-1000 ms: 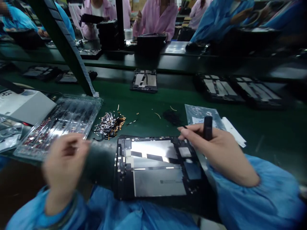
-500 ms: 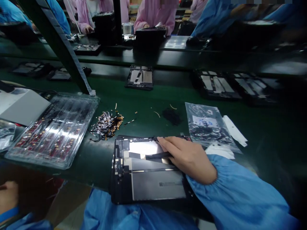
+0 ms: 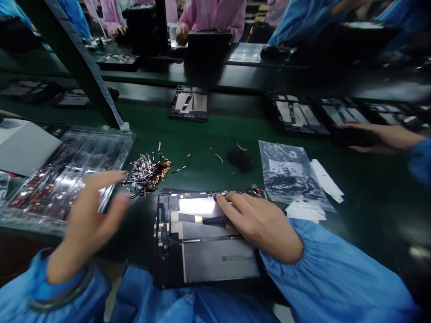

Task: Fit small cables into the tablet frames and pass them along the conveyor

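An opened tablet [image 3: 218, 264], its inner side up with grey plates and dark flex strips, lies at the table's front edge. My right hand [image 3: 261, 222] rests over its upper right part, fingers bent together and tips pressed down near the top edge. Anything under those fingertips is hidden. My left hand [image 3: 92, 215], blurred, hovers over the right side of a clear plastic tray [image 3: 116, 141], thumb and forefinger apart and nothing seen between them. Just beyond its fingertips is a heap of small black-and-silver parts with gold ends [image 3: 148, 172].
A clear bag [image 3: 284, 170] and white strips [image 3: 326, 179] lie at right. Across the belt are several opened tablets [image 3: 190, 103]. A co-worker's hand [image 3: 380, 137] reaches in from the right. A green post [image 3: 81, 67] rises at left, near a white box [image 3: 25, 146].
My left hand has come up from the lower left corner toward the heap. My right hand stays on the tablet. A co-worker's hand has appeared at the right.
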Motion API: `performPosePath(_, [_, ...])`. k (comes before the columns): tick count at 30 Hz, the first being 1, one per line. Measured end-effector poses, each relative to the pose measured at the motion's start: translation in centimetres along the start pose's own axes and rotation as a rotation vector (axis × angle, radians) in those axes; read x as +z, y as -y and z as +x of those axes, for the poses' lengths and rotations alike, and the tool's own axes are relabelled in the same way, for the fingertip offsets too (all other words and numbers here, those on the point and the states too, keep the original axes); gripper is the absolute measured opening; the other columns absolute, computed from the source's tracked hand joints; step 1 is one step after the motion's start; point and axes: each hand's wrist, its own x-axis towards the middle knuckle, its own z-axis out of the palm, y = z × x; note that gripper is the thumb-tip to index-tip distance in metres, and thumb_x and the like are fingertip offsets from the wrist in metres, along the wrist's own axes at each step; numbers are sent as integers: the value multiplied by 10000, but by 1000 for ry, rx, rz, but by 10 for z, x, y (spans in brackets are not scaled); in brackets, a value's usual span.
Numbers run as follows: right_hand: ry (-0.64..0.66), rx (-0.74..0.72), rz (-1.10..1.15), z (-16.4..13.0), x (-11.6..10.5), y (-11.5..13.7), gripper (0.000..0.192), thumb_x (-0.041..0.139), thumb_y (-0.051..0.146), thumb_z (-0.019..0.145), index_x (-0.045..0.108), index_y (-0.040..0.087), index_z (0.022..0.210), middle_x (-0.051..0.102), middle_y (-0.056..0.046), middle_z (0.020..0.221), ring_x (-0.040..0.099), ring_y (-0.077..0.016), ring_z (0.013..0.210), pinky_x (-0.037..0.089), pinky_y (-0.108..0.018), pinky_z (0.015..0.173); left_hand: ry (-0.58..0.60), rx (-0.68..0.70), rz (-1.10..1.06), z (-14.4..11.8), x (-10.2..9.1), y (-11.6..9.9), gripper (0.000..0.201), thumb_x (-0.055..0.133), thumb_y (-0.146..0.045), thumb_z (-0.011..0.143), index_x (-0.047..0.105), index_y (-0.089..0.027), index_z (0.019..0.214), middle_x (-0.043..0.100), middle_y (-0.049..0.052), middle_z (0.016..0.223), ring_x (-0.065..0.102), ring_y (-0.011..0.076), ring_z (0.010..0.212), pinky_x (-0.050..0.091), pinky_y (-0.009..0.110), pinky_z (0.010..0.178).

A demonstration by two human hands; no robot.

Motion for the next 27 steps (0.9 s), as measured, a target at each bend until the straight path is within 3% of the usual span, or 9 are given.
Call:
performPosePath(2, [-8,-1,2,1,0,0,253,482,64,844,647,69,1036,658,-113,838,549,-187,634,387,-312,528,271,270,-148,15,26,-24,252,520,-206,887,511,-185,1139,592,105,1208,541,207,1137,458,374,952])
performPosePath(4, [-23,5,12,2,0,0,253,450,67,867,653,74,1018,655,-104,808,542,-179,613,378,-308,513,435,405,-205,25,49,-46,226,471,-206,908,523,-170,1124,587,115,1243,526,215,1173,427,397,994])
performPosePath(9, [-28,13,10,4,0,2,278,403,71,894,659,81,1003,654,-97,786,541,-174,599,374,-308,498,579,494,-187,36,80,-65,261,390,-254,948,545,-166,1139,584,100,1286,496,230,1223,349,436,1052])
performPosePath(14, [-33,32,117,-5,0,-5,283,389,137,932,629,67,1065,667,-111,848,584,-189,650,413,-309,521,644,522,-156,37,80,-65,297,343,-267,959,554,-153,1134,592,107,1281,524,231,1194,297,467,1075])
performPosePath(18, [-37,79,209,-21,-2,-12,314,336,80,943,608,111,1097,676,-85,907,604,-178,706,427,-286,567,622,536,-122,35,80,-65,344,351,-149,928,493,-141,1241,583,104,1292,516,215,1202,295,455,1077])
performPosePath(27, [-36,61,118,-25,-5,-12,328,319,51,942,628,116,1031,687,-79,890,576,-182,643,384,-303,551,573,637,-26,34,83,-65,359,453,-152,890,518,-146,1243,585,100,1286,530,235,1183,289,497,1085])
